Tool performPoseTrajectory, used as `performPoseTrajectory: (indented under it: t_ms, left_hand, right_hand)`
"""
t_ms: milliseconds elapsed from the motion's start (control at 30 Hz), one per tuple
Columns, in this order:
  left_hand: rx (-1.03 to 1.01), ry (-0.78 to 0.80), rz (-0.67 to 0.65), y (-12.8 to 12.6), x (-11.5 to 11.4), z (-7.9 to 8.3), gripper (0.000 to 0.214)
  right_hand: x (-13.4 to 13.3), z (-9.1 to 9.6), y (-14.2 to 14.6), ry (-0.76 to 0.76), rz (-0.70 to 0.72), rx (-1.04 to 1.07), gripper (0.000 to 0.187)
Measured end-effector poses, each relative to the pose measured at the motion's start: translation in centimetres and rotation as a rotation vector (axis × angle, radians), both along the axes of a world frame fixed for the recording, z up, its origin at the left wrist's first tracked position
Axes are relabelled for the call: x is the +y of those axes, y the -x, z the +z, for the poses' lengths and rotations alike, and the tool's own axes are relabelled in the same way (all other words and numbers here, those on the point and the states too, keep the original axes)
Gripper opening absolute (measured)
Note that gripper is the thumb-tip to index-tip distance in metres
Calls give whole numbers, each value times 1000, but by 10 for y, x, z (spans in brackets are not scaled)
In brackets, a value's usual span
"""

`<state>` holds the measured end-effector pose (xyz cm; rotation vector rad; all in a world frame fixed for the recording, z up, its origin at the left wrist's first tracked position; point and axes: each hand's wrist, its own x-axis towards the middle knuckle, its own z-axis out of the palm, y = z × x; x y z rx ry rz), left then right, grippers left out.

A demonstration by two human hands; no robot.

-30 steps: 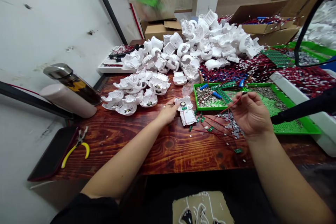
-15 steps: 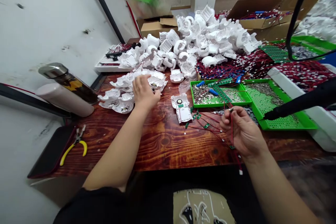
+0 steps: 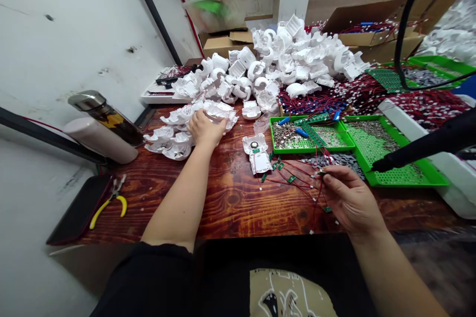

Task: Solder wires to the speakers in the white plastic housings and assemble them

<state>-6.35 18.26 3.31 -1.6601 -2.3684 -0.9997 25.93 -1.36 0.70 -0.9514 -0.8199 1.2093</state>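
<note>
My left hand (image 3: 206, 129) is at the back of a group of white plastic shells, its fingers and thumb closed on the edge of one white shell (image 3: 226, 115). Part of that grip is hidden behind the hand. My right hand (image 3: 349, 200) pinches a small circuit board (image 3: 320, 172) between thumb and fingers, over the table's front right; thin red wires hang from it. Between the hands lies an opened white housing (image 3: 261, 163) with a round speaker (image 3: 254, 144) inside. Several small green boards (image 3: 291, 178) with red wires lie beside it.
A large heap of white shells (image 3: 286, 59) fills the back. Green trays (image 3: 312, 150) of small metal parts stand on the right, with a black pen-shaped tool (image 3: 416, 146) jutting over one. Yellow-handled pliers (image 3: 109, 203), a pink bottle (image 3: 100, 141) and a dark case (image 3: 80, 210) are left.
My left hand has closed on the shell, which now sits tilted. My right hand has turned and lowered slightly with the board, its wires swinging left. The view has shifted a little.
</note>
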Motion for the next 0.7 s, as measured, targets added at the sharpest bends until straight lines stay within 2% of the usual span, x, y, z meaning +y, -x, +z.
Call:
performPoseTrajectory:
  t_ms: [100,200,267,300,367,433,500,600,700]
  left_hand:
    - [-99,-206,-124,13,1,21,77]
    - [-402,-476,-451,21,-18,46,81]
    - [-680,-510,-679,17,-47,58,77]
    - [-827,-465,-775,12,-65,61,70]
    - [-1061,-258,-951,0,-103,60,68]
    - [-1180,-85,-1062,-14,-139,51,74]
    - [-1227,45,-1098,-25,-166,39,79]
    - [-1233,253,-1130,-33,-188,25,85]
    - [-1146,339,-1209,-33,-195,17,82]
  right_hand:
    - [1,8,1,-12,-83,-46,26]
    - [4,23,-4,-39,-104,-127,34]
    - [8,34,-12,-68,-82,-171,30]
    - [9,39,-16,-91,-47,-183,26]
    - [12,48,-23,-154,80,-176,21]
    - [12,53,-24,-194,269,-133,16]
    - [9,53,-18,-173,482,-116,12]
    - [-1,45,1,-37,735,-126,19]
    - [-15,31,17,89,744,-71,22]
